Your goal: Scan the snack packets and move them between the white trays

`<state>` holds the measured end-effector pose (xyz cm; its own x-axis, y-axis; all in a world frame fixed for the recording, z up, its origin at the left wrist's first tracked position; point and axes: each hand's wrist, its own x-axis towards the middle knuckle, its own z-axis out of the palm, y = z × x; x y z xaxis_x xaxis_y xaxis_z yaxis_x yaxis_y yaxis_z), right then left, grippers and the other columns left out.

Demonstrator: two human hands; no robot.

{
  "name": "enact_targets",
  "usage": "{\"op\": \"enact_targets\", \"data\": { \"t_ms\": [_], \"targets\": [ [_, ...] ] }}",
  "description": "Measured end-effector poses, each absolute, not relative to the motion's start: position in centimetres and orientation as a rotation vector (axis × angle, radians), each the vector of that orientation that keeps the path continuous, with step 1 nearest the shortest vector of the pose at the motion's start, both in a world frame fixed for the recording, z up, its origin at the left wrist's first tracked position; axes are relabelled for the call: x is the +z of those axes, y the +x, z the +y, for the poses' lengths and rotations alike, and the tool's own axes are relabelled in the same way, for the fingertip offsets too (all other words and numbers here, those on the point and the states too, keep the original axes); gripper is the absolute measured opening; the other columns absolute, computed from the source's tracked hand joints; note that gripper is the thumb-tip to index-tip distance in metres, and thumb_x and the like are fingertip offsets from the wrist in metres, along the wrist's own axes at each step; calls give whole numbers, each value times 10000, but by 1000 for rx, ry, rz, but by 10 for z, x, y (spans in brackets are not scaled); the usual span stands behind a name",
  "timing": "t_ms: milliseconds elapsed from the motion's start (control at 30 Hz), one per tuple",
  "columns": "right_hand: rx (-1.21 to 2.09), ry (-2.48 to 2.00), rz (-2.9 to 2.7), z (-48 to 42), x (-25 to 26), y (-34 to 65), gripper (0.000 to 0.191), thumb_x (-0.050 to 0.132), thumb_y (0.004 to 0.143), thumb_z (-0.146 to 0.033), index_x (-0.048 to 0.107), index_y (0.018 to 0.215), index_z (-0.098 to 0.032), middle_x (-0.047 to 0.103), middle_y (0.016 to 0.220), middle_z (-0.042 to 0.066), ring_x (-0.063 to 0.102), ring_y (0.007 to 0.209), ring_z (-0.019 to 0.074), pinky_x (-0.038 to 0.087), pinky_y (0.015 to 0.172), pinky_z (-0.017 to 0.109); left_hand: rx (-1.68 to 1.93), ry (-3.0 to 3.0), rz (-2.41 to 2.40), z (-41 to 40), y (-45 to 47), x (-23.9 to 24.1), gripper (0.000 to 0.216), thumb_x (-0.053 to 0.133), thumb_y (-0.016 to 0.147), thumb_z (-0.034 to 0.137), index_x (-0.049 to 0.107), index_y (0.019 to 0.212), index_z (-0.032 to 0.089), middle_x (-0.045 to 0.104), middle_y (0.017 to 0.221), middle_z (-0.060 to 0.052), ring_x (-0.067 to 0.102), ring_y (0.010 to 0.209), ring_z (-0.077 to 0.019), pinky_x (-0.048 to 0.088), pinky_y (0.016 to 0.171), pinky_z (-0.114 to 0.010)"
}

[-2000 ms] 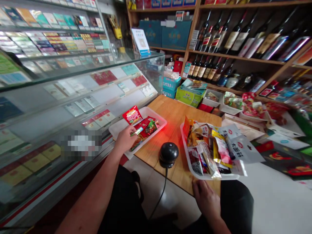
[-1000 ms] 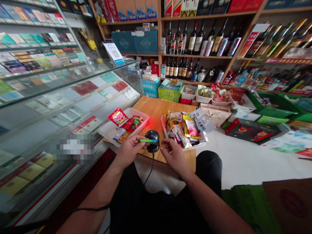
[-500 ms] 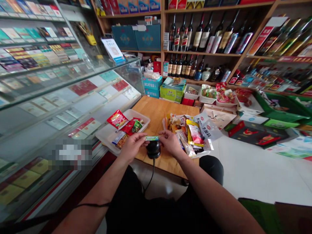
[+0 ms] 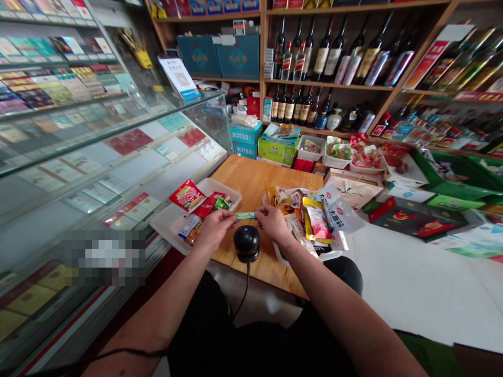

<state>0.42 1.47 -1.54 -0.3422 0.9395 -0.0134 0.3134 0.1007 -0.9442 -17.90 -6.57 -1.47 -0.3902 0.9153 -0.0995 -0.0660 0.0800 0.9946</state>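
A small green snack packet (image 4: 245, 215) is stretched between my two hands. My left hand (image 4: 215, 228) pinches its left end and my right hand (image 4: 272, 224) pinches its right end. They hold it just above and beyond a black dome scanner (image 4: 247, 243) that sits on a wooden table (image 4: 255, 180), its cable hanging off the near edge. A white tray (image 4: 168, 221) with a few red and green packets lies to the left. Another white tray (image 4: 328, 256), heaped with several snack packets, lies to the right.
A glass display counter (image 4: 118, 152) with flat packs runs along the left. Wooden shelves with wine bottles (image 4: 326, 57) fill the back wall. Boxes, small trays of sweets and green crates (image 4: 451, 178) crowd the floor at back right. White floor lies right of the table.
My left hand took the green packet out of the left tray and brought it over the scanner. My right hand left the table edge and took the packet's other end.
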Motion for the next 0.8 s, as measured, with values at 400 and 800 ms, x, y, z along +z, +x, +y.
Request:
{"op": "enact_targets", "data": {
  "t_ms": [400,800],
  "targets": [
    [709,-1452,-2139,21,-22,6,228,550,942,-184,777,964,-185,777,894,75,712,844,179,464,784,230,1236,1193,1672,-55,-181,-44,304,661,831,416,729,1006,177,771,1024,-105,715,1004,-274,511,943,-397],
    [686,-1471,-2202,27,-31,9,237,540,970,-204,770,1017,-173,782,940,115,719,897,203,459,808,242,1204,1207,1775,-52,-178,-43,329,694,805,447,761,993,185,773,990,-94,703,948,-275,509,888,-371]
  ]
}}
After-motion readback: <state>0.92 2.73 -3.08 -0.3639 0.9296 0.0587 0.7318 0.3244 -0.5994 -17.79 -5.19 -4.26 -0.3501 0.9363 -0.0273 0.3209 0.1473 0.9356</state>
